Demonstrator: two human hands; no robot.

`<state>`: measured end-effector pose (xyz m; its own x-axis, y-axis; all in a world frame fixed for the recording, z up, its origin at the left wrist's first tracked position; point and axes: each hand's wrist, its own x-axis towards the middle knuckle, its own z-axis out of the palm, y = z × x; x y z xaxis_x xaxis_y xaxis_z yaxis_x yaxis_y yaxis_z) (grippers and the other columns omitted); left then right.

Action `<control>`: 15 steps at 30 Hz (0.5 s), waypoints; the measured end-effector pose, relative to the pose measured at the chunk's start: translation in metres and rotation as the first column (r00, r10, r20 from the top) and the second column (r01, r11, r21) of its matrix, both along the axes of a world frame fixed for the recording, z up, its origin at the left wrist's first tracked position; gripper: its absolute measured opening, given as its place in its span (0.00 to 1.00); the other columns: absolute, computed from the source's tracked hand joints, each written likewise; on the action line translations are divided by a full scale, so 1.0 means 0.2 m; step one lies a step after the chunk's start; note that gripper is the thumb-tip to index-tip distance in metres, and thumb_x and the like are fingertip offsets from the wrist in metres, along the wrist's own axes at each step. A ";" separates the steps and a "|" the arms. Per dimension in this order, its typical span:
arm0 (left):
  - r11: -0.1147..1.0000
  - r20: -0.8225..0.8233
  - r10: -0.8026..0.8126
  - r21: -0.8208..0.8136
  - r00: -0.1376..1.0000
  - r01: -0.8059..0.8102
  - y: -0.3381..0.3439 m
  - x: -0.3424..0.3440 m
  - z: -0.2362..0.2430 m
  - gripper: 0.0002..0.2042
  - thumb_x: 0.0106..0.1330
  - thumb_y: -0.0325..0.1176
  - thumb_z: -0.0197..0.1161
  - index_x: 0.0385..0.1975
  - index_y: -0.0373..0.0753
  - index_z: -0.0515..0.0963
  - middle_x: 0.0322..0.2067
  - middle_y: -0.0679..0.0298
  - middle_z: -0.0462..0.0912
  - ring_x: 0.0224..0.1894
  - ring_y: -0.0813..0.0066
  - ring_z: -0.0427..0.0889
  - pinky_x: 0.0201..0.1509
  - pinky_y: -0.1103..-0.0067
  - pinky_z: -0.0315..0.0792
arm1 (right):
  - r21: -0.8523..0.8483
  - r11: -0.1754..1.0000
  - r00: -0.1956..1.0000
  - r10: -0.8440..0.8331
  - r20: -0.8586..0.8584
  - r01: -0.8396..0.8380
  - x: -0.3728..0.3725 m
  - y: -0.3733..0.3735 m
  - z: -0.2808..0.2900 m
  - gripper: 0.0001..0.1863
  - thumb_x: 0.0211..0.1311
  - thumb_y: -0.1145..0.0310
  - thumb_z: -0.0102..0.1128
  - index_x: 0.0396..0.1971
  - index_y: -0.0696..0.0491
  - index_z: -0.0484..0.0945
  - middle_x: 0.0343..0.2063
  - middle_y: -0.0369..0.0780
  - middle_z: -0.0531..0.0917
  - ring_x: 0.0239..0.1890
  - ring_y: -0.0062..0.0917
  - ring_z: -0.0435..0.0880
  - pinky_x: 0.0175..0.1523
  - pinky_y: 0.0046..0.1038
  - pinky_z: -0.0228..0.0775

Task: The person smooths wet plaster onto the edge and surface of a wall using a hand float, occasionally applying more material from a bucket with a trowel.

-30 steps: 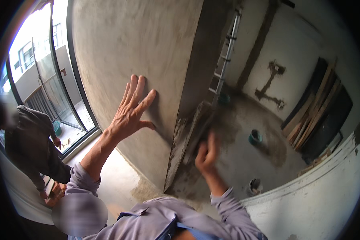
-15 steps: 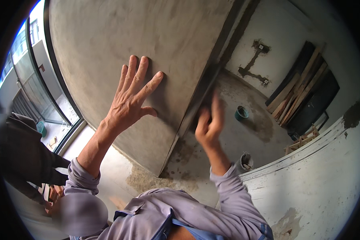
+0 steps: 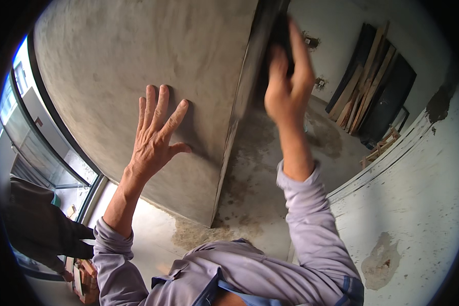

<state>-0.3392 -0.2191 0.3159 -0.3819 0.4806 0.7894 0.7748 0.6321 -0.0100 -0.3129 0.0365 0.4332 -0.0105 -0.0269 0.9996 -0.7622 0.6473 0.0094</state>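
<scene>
My left hand lies flat on the grey plastered wall, fingers spread and thumb out, holding nothing. Up at the wall's right-hand edge is my right hand, smeared by motion. Between its thumb and fingers shows a dark, flat trowel-like tool, held along the narrow side face of the wall. The tool's exact shape is hidden by the hand and the blur. Below both hands the wall's lower corner comes down to the floor, which is stained with damp brown patches.
Wooden planks and dark boards lean against the far wall at right. A pale, scuffed surface curves along the right. Glass doors stand at left. Dark clothing, apparently another person's, is near stacked red bricks.
My right hand has moved up along the wall's edge with the dark tool. My left hand stays flat on the wall. The view has shifted, and the green bucket is now mostly hidden behind my right arm.
</scene>
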 end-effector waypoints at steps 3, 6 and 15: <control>1.000 0.016 0.011 0.027 1.000 -0.011 0.00 0.01 -0.01 0.61 0.29 0.40 0.81 0.72 0.63 0.53 0.75 0.59 0.39 0.76 0.51 0.37 0.77 0.52 0.43 | 0.026 0.999 0.977 -0.046 0.206 0.041 0.08 0.00 -0.48 0.26 0.67 0.71 0.49 0.62 0.68 0.66 0.61 0.56 0.72 0.65 0.47 0.69 0.68 0.40 0.59; 1.000 -0.008 -0.010 0.016 1.000 0.010 0.03 0.02 0.02 0.61 0.29 0.40 0.82 0.72 0.62 0.52 0.75 0.57 0.39 0.76 0.49 0.36 0.76 0.51 0.42 | -0.089 0.996 0.835 0.047 0.548 0.002 0.22 0.06 -0.97 0.25 0.64 0.75 0.52 0.62 0.63 0.68 0.59 0.54 0.74 0.59 0.47 0.74 0.64 0.40 0.63; 0.994 -0.075 0.048 -0.093 0.996 -0.055 0.02 0.02 0.20 0.64 0.29 0.41 0.83 0.73 0.52 0.49 0.75 0.52 0.36 0.76 0.48 0.32 0.76 0.49 0.35 | -0.044 0.999 0.997 0.017 0.081 -0.014 0.07 0.02 0.02 0.24 0.69 0.72 0.51 0.63 0.61 0.67 0.57 0.50 0.76 0.60 0.37 0.75 0.63 0.32 0.65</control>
<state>-0.3353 -0.2147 0.3554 -0.3510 0.5361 0.7677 0.7366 0.6643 -0.1271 -0.2990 0.0415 0.4374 -0.0921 0.0156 0.9956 -0.7691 0.6339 -0.0811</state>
